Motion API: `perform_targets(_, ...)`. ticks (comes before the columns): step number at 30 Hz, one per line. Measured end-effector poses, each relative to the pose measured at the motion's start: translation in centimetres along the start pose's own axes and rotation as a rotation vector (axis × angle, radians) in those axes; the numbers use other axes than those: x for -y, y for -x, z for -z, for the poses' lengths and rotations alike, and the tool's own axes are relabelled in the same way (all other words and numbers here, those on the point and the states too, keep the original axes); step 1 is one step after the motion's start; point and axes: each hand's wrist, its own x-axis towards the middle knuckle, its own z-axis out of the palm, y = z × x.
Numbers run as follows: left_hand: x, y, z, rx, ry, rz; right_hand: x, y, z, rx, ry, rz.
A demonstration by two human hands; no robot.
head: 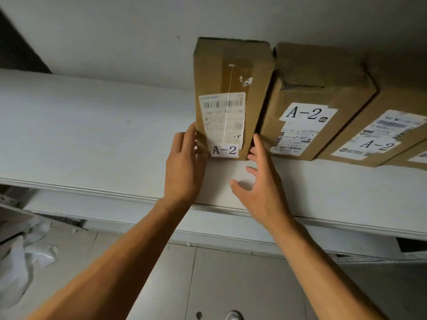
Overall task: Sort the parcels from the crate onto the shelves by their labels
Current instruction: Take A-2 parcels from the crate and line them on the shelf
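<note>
The tall parcel (pixel 231 98) is stood upright on the white shelf (pixel 92 139), set between both hands at its lower end. The left hand (pixel 184 167) is laid flat against the box's left edge, fingers straight and together. The right hand (pixel 261 181) is seen at the lower right corner with fingers loosely spread and the thumb held out; whether the fingertips actually touch the cardboard can't be told.

Plain brown cardboard, taped down the middle, a barcode shipping label stuck on the front and a white "A-2" tag (pixel 224 150) at the bottom.

Just beside it on the right, a second A-2 box (pixel 309 112) is leaned in close, then a third A-2 box (pixel 374 135). Crumpled white wrapping (pixel 20 257) is seen lower left, below the shelf.
</note>
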Motion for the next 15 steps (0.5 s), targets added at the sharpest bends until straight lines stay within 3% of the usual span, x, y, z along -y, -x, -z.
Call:
perform_targets(9, 0.3, -1.4, -0.3, 0.095, 0.029, -0.006, 0.5, -0.9, -1.1, -0.018, 0.194, 0.070)
perform_targets(15, 0.7, -2.4, 1.0, 0.294, -0.086, -0.053, 1.5, -1.1, -1.2, -0.004, 0.251, 0.000)
